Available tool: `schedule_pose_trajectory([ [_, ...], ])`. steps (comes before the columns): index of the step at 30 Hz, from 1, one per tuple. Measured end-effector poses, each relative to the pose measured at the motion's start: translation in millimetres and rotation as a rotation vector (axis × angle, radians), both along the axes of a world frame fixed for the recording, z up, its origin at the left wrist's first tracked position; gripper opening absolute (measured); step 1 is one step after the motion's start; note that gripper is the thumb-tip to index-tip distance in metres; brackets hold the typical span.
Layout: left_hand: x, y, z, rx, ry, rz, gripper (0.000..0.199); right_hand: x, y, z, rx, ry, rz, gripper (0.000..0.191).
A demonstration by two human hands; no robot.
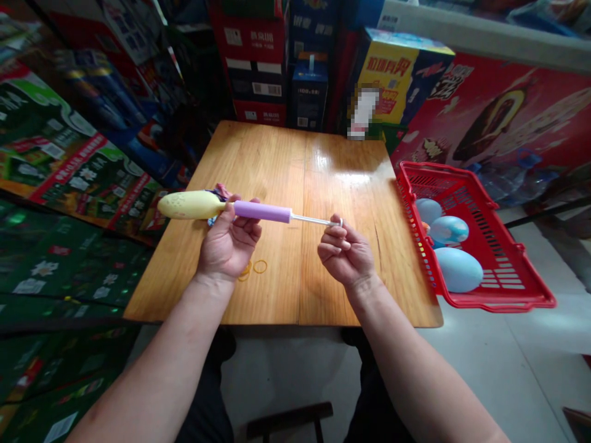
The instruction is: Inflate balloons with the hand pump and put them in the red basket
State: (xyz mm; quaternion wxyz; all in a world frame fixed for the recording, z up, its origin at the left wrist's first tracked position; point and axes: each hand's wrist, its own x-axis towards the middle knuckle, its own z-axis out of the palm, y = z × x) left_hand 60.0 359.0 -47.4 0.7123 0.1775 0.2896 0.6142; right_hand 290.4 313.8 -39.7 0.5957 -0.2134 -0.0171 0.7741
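A purple hand pump (268, 212) is held level above the wooden table (295, 295), its white rod (311, 219) drawn out to the right. On the pump's left end sits a partly inflated yellow balloon (189, 205). My left hand (231, 241) is closed around the joint of balloon and pump, thumb at the balloon's neck. My right hand (346, 251) grips the ring-like end of the rod with curled fingers. Behind my left hand lies a small dark and pink bundle (221, 192), partly hidden. Yellow rubber bands (260, 266) lie on the table near my left wrist.
A red basket (512, 246) with light blue balloons (458, 269) stands at the table's right side. Stacked cartons (257, 43) and a yellow-blue box (392, 71) border the far edge. Green cartons (60, 264) are piled at left. A dark stool (290, 420) shows below.
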Motion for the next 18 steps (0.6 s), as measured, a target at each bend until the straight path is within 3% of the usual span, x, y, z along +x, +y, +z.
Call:
schedule_pose_trajectory([
  [6,14.6,-12.9,-11.2,-0.084,0.015,-0.129,0.020,-17.9,-0.9,-14.6,-0.058,0.021,0.136,0.008],
  [13,14.2,-11.8,-10.9,-0.068,0.012,-0.100,0.021,-20.4,4.5,-22.0,-0.044,0.019,0.098,0.012],
  [18,9.1,-10.4,-13.7,-0.060,0.054,-0.058,0.028,-25.1,5.4,-27.4,-0.061,0.098,0.162,0.010],
])
